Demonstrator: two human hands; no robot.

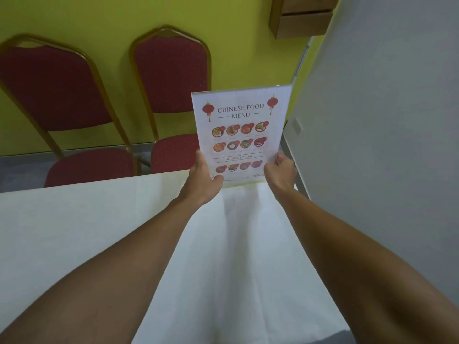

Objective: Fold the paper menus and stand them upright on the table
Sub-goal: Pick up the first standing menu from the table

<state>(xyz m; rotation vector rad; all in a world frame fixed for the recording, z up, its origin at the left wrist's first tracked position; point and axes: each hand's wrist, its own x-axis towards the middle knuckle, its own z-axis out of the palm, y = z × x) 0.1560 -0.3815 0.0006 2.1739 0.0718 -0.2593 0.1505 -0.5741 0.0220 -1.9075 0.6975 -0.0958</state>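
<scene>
A white paper menu (239, 125), printed "Chinese Food Menu" with red lanterns and dish photos, stands upright near the far right corner of the table (87, 219). Its bottom edge meets the white tablecloth. My left hand (205, 176) grips its lower left edge, thumb on the printed face. On the other side, my right hand (280, 170) holds the lower right edge. Both forearms reach across the table toward it.
Two red padded chairs with gold frames, one at the left (62, 108) and one at the middle (173, 95), stand behind the table against a yellow-green wall. A grey wall (385, 145) runs close along the table's right side. A wooden box (300, 18) hangs above.
</scene>
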